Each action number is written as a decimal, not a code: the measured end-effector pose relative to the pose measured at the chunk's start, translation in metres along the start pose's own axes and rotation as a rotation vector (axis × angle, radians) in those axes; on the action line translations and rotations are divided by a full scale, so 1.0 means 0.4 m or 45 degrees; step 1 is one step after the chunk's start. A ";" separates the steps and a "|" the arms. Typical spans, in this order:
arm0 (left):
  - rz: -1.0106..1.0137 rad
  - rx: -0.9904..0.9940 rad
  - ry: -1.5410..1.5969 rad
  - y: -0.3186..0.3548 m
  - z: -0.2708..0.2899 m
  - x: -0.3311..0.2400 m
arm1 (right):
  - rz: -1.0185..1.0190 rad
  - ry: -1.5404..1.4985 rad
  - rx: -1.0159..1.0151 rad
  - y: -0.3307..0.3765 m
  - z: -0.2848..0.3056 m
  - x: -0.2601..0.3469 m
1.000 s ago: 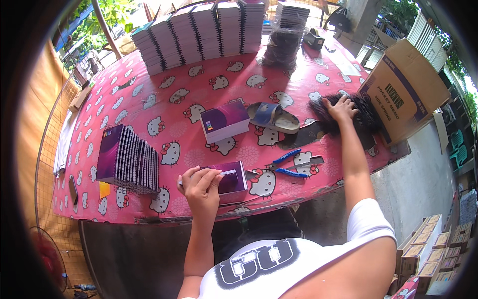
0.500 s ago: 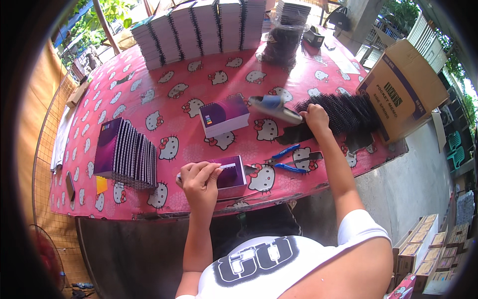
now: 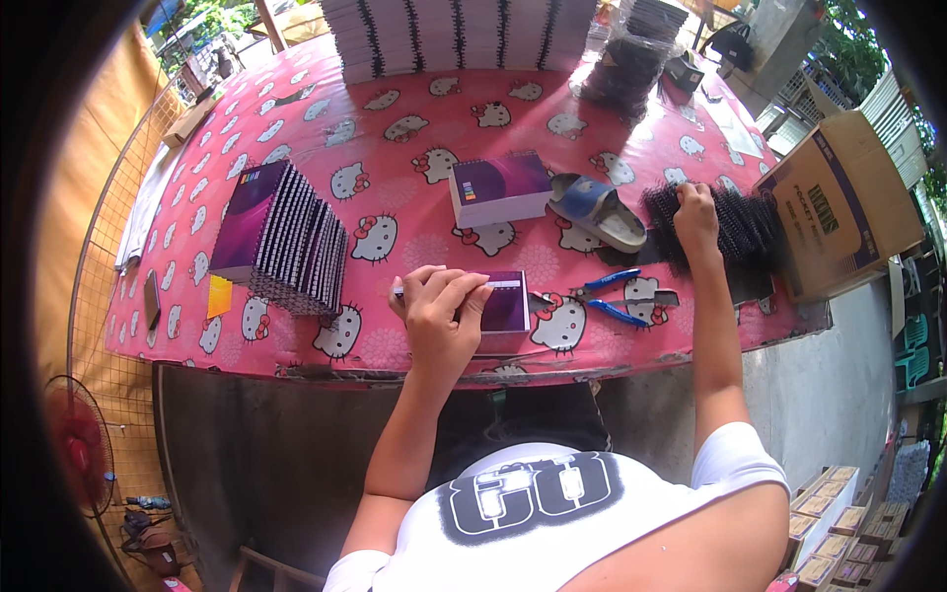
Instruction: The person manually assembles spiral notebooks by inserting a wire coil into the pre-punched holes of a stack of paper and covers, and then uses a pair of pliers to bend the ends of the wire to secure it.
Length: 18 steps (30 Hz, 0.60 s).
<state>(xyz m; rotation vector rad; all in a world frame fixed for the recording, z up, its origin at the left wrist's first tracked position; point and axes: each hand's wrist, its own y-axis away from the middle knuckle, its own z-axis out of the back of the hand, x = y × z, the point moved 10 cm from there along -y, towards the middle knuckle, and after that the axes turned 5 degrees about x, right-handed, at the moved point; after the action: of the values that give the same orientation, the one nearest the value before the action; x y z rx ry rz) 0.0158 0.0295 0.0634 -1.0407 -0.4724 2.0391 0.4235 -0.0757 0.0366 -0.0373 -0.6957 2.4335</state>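
An outdoor table (image 3: 296, 118) under a pink cartoon-cat cloth holds the work, with stacks of spiral notebooks at its far edge. The left hand (image 3: 441, 314) lies flat, fingers pressing down on a purple notebook (image 3: 506, 304) at the near edge; its long axis seems to run away from the person. The right hand (image 3: 696, 212), reaching out to the right, is clenched on a tuft of the black binding coils (image 3: 742, 225). This looks like the coil-fetching step; next, one coil must come free and line up with the notebook's punched edge. Blue-handled pliers (image 3: 612, 296) lie between the hands.
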 end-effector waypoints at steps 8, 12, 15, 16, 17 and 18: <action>0.029 0.034 0.014 0.003 0.002 0.014 | 0.414 -1.324 0.471 0.233 0.112 0.541; 0.019 0.067 0.046 0.005 0.005 0.009 | 0.486 -1.242 0.284 0.223 0.145 0.557; 0.026 0.052 0.054 0.008 0.006 0.013 | 0.462 -1.235 0.307 0.209 0.128 0.555; 0.026 0.044 0.054 0.008 0.006 0.014 | 0.474 -1.218 0.324 0.207 0.127 0.559; 0.026 0.043 0.049 0.008 0.007 0.014 | 0.500 -1.235 0.357 0.216 0.122 0.571; 0.029 0.040 0.045 0.008 0.008 0.013 | 0.518 -1.183 0.309 0.215 0.126 0.570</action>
<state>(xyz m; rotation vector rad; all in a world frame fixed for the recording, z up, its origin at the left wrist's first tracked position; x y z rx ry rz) 0.0098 0.0316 0.0605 -1.0658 -0.4112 2.0384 0.1810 -0.0308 0.0680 1.2150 -0.8074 2.8557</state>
